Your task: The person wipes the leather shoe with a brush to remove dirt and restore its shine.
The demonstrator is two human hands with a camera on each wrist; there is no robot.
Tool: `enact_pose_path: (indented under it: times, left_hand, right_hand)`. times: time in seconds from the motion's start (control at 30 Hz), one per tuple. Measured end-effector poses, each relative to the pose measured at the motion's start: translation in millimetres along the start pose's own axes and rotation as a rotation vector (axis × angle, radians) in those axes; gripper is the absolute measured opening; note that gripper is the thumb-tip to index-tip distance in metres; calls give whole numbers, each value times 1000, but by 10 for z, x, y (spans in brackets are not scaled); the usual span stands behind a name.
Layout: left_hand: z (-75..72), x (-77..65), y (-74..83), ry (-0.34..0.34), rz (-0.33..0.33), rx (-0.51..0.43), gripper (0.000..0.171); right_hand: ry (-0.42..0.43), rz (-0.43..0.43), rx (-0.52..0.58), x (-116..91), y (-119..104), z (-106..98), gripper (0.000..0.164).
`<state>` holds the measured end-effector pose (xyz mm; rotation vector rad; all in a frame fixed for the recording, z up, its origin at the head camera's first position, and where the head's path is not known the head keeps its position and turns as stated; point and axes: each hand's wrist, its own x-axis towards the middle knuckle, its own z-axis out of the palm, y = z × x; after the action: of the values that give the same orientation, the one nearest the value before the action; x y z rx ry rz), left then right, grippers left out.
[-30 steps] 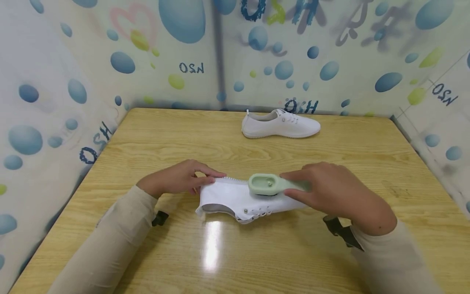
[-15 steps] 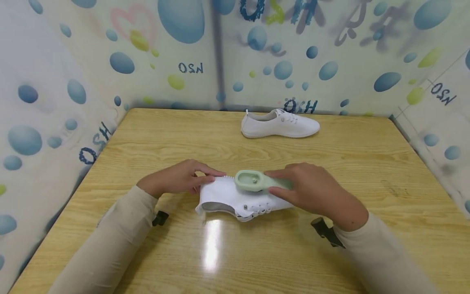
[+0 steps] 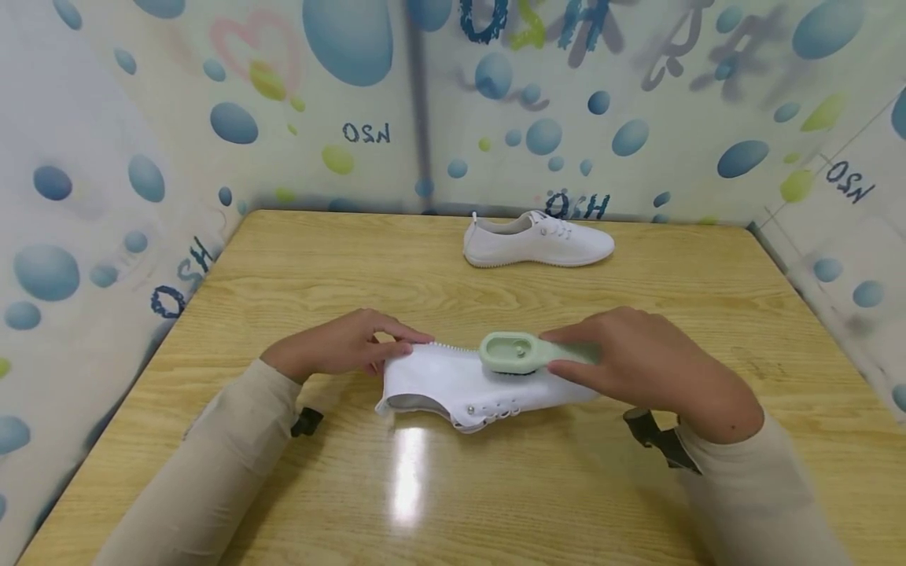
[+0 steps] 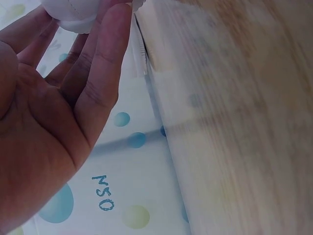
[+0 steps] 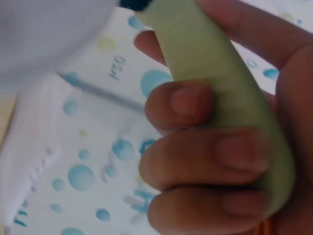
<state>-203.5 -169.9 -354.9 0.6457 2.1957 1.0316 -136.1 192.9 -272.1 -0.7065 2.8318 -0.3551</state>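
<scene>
A white lace-up shoe lies on its side in the head view, its opening and laces facing me, its sole edge away. My left hand pinches the heel end between thumb and fingers; the left wrist view catches only a bit of that white shoe at the top. With my right hand I grip a pale green brush, its dark bristles down against the shoe's side near the front. Three fingers wrap the brush handle in the right wrist view. My right hand hides the shoe's toe.
A second white shoe stands upright at the table's far edge. The wooden table meets a wall covering with blue and green dots behind and on both sides. Dark wrist mounts hang beneath both forearms.
My right hand slid the brush left along the shoe half a second ago, then back right toward the toe. The left hand and the shoe have stayed in place.
</scene>
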Motion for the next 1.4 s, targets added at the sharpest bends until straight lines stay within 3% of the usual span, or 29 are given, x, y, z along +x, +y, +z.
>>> enact_pose_path:
  times: [0.2, 0.6, 1.07, 1.4]
  left_hand:
    - [-3, 1, -2, 8, -2, 14, 34]
    - [-9, 13, 2, 11, -1, 23, 34]
    - [-2, -15, -7, -5, -2, -14, 33]
    - [-2, -2, -2, 8, 6, 8, 33]
  right_hand:
    - [36, 9, 2, -60, 48, -50, 38]
    - [81, -53, 9, 251, -178, 334, 42]
    - [16, 37, -32, -79, 45, -65, 41]
    - [66, -34, 10, 80, -45, 128, 39]
